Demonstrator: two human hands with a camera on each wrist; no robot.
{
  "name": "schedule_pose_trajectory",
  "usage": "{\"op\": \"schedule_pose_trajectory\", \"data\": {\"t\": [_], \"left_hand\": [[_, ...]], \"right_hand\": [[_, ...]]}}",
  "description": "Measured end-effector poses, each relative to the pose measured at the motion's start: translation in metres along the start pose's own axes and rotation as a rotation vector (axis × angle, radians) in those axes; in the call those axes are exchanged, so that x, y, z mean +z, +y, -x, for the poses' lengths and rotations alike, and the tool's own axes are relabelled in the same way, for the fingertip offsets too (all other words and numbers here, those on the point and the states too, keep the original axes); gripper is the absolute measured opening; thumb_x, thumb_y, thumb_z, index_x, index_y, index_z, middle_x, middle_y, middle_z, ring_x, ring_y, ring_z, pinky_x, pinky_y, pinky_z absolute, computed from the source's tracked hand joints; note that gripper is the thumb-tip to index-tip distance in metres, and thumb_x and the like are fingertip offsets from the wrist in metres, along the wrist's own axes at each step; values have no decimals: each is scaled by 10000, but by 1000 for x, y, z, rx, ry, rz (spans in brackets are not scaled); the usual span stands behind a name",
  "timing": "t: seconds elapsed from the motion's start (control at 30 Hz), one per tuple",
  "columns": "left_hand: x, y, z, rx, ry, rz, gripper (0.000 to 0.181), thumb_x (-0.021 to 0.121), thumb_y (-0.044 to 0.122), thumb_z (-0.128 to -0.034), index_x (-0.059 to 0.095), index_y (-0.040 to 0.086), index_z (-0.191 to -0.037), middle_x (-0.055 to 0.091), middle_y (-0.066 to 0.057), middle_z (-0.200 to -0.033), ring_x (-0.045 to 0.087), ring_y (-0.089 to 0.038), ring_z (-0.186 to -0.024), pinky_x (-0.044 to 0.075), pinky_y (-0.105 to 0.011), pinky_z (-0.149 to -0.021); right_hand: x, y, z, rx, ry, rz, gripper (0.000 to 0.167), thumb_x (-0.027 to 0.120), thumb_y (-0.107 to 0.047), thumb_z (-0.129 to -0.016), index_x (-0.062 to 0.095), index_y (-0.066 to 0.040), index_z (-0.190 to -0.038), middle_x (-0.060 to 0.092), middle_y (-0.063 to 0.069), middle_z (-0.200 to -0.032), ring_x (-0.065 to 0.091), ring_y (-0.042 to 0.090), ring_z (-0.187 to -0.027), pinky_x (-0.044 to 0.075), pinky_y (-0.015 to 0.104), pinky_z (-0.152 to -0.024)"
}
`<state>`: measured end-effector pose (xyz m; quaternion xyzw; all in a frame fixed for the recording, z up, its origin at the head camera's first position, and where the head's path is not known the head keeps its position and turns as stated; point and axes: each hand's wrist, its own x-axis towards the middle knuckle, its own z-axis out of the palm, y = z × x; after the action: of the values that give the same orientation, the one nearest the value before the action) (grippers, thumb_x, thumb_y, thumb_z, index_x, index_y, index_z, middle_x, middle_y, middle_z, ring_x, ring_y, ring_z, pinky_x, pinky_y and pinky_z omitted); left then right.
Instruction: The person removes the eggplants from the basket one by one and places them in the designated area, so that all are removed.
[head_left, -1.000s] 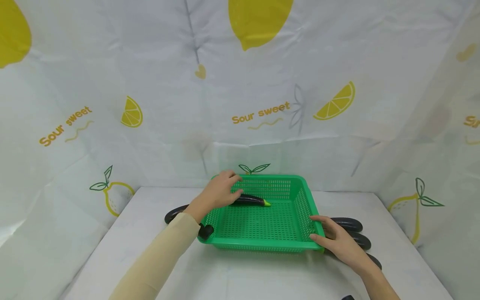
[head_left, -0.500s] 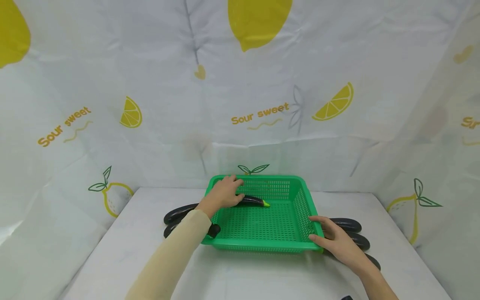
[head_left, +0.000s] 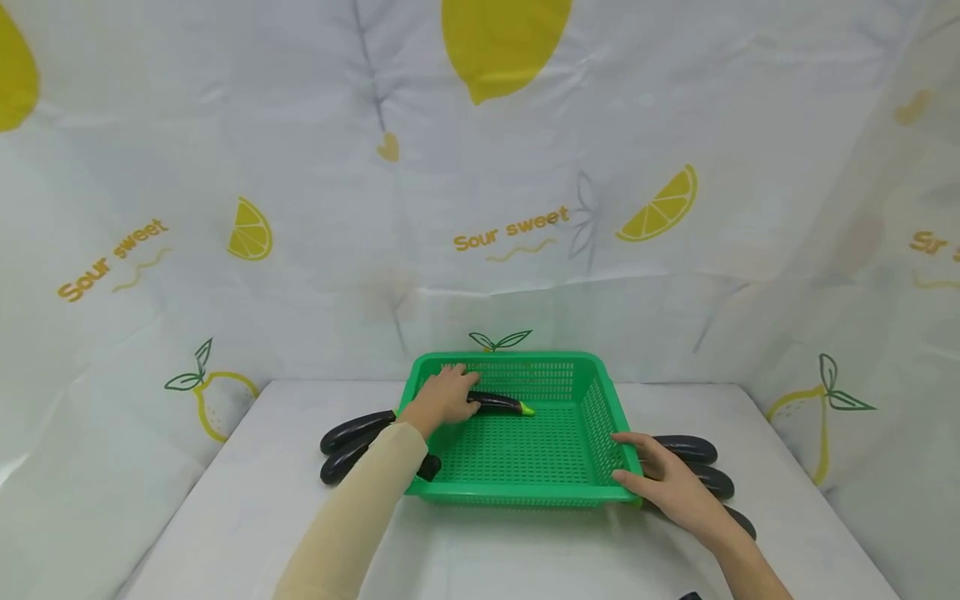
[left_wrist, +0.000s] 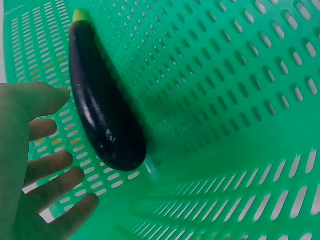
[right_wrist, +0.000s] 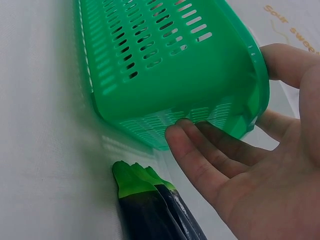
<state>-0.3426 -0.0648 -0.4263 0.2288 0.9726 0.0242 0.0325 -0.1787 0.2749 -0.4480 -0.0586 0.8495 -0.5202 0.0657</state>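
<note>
A green slotted plastic basket (head_left: 525, 492) stands on the white table. Inside, near its back left, lies one dark eggplant (head_left: 501, 403) with a green cap. My left hand (head_left: 442, 396) is down in the basket beside that eggplant; in the left wrist view its fingers (left_wrist: 60, 187) are spread and the thumb is close to the eggplant's side, without closing round it. My right hand (head_left: 675, 492) holds the basket's right rim near the front corner. In the right wrist view, the thumb is at the rim and the other fingers (right_wrist: 200, 160) lie along the outer wall.
Two eggplants (head_left: 352, 433) lie left of the basket, partly behind the left sleeve (head_left: 360, 508). Three more eggplants (head_left: 686, 448) lie on the right, partly under the right hand. A white lemon-printed sheet (head_left: 337, 317) rises behind and beside the table.
My left hand has sunk lower into the basket, and its forearm has shifted right, uncovering more of the left eggplants. The right hand stays at the rim. The head view has shifted slightly.
</note>
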Motion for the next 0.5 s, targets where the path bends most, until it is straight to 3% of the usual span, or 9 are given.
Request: {"op": "schedule_pose_trajectory", "data": {"t": [0.23,0.5], "left_hand": [[10,-1,-2,-40,-47,11,491,637,358,-1015,540,186,-1464,430,-161,-1541,390,-395,-1427,423,-567,-1076],[13,3,-3,-25,-66,-22,548,666,335,-1000,501,176,-1498,397,-159,-1572,350,-393,-1458,405,-537,-1107]], "right_hand": [[1,0,-1,4,-1,-11,662,695,-307,-986,394,-90,-1534,337,342,-1546,435,516,-1363,520,501,-974],[0,2,-1,2,6,-7,656,699,-304,-983,403,-94,-1529,350,331,-1545,454,503,-1353,514,492,-974]]}}
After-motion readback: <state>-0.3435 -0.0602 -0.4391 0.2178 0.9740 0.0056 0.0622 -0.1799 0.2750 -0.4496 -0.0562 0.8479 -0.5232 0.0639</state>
